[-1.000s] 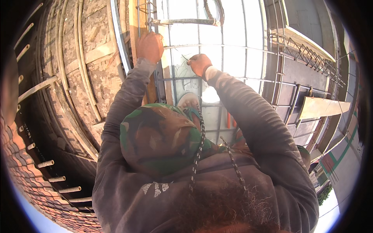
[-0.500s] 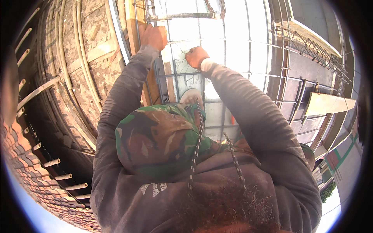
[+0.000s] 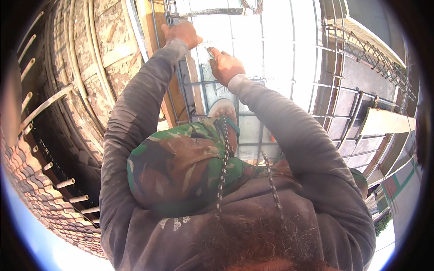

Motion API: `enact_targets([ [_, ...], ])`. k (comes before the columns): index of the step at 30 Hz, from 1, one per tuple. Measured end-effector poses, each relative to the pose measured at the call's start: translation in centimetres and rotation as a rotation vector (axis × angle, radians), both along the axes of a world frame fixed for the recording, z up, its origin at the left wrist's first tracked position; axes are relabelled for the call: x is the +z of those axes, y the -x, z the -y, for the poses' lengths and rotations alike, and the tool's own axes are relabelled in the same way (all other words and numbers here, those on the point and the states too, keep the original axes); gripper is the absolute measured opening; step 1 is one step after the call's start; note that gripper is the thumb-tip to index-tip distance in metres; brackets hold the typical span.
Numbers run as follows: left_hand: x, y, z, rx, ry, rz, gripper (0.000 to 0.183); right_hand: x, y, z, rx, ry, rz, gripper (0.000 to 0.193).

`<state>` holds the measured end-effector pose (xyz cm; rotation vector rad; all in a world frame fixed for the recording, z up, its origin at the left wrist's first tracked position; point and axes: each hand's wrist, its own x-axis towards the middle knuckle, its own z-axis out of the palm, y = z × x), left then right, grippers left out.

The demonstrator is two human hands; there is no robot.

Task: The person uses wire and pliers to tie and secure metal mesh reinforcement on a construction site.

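Observation:
My left hand (image 3: 182, 35) is at the steel bars beside the wooden board (image 3: 153, 29), its fingers curled. What they hold, if anything, is hidden. Slightly nearer and to its right, my right hand (image 3: 226, 66) closes on a small metal tool (image 3: 209, 53), whose tip points toward the left hand; glare blurs its exact kind. Under both hands runs a mesh of reinforcing bars (image 3: 262, 81) over pale, sunlit sheeting. A dark rod (image 3: 214, 12) lies across the bars beyond my hands, with a bundle of thin wire (image 3: 257, 5) at its right end.
My sandalled foot (image 3: 223, 108) stands on the sheeting between bars. On the left are a woven bamboo panel (image 3: 108, 38) with poles, a dark gap and roof tiles (image 3: 58, 217). To the right lie a rebar cage (image 3: 368, 52) and a loose plank (image 3: 389, 122).
My right hand has turned, with its fingers now pointing up toward the left hand and the tool tip showing. My left hand has shifted slightly and rotated, its thumb now visible.

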<state>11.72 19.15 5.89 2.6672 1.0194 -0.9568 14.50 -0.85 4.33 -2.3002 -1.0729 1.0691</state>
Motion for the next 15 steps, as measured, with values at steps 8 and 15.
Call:
enact_targets([
  [8, -0.2, 0.7, -0.9, 0.029, 0.073, 0.039, 0.041, -1.9, 0.0, 0.1, 0.041, -0.106, 0.046, 0.040],
  [15, -1.1, 2.3, -2.5, 0.005, 0.157, 0.146, 0.033, -2.2, -0.3, -0.6, -0.036, -0.060, 0.009, 0.040],
])
